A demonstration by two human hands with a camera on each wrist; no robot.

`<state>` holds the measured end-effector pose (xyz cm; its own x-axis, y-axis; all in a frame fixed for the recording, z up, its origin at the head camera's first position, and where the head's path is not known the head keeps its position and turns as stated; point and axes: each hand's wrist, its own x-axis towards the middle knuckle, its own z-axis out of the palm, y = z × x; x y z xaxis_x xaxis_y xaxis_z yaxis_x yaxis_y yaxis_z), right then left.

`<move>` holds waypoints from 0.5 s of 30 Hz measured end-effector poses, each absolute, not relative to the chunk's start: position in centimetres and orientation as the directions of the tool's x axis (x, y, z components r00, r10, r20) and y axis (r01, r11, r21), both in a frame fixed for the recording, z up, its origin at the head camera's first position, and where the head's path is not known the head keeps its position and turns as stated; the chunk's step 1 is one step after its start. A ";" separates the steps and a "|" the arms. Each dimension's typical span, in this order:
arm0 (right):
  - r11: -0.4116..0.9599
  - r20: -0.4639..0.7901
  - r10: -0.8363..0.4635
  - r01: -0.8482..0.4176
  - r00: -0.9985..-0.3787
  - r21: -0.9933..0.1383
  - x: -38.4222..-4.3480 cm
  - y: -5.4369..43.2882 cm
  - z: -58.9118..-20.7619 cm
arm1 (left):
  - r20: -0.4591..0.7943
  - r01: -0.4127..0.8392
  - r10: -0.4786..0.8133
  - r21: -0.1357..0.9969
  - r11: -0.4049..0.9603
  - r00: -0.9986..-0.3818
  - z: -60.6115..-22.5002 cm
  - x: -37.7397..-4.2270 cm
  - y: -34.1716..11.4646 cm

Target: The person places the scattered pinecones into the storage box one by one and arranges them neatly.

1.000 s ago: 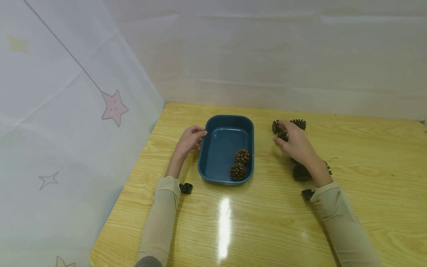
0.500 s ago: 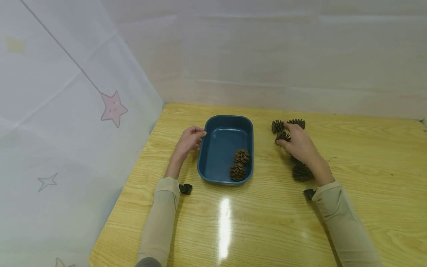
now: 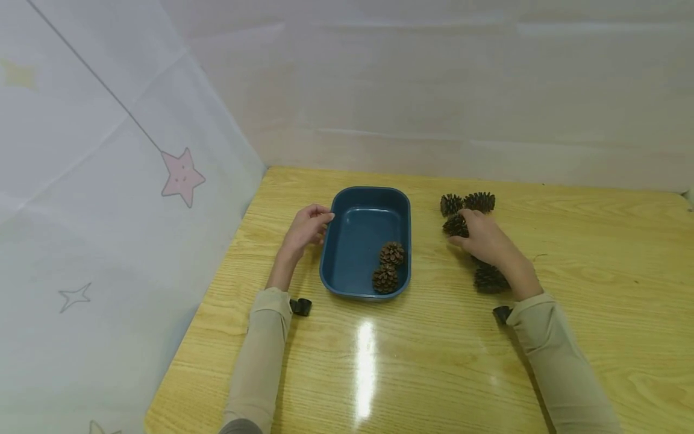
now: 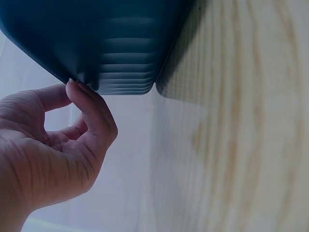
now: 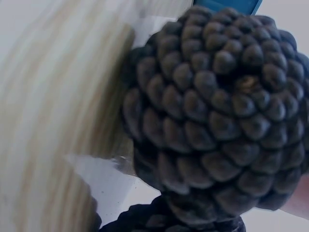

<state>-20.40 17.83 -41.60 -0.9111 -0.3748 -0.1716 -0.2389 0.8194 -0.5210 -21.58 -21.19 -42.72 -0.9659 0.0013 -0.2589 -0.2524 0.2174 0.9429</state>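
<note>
A deep blue rectangular tray (image 3: 325, 265) stands on the wooden table, with two brown pine cones (image 3: 392, 254) lying in its near right corner. My left hand (image 3: 307, 229) pinches the tray's left rim between thumb and fingers; the left wrist view shows the fingertips (image 4: 72, 87) right at the edge. To the right of the tray, my right hand (image 3: 485, 239) holds a dark pine cone (image 3: 454, 225) between thumb and fingers, its right part hidden by the hand. A pine cone (image 5: 217, 111) fills much of the right wrist view.
Just behind the right hand lie two more pine cones (image 3: 479, 202). Others (image 3: 490, 281) lie under the right wrist, partly covered by it. A white cloth with printed stars (image 3: 183, 176) hangs left of the table (image 3: 434, 361), and a pale sheet (image 3: 412, 90) hangs behind.
My right hand's fingers have come down from the back cones and taken hold of the front one, which has shifted slightly left. The left hand has stayed at the tray's rim.
</note>
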 end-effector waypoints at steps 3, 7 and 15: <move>0.818 -0.182 -0.374 -0.231 -0.910 -0.527 -20.4 17.7 -41.7 | -0.260 -0.253 0.001 0.942 0.221 -0.966 -42.8 -21.7 -21.2; 0.812 -0.197 -0.394 -0.240 -0.898 -0.533 -20.3 17.7 -41.7 | -0.262 -0.256 -0.003 0.939 0.228 -0.965 -42.8 -21.6 -21.2; 0.805 -0.203 -0.402 -0.239 -0.893 -0.542 -20.4 17.7 -41.7 | -0.263 -0.258 -0.010 0.938 0.232 -0.965 -42.5 -21.5 -21.1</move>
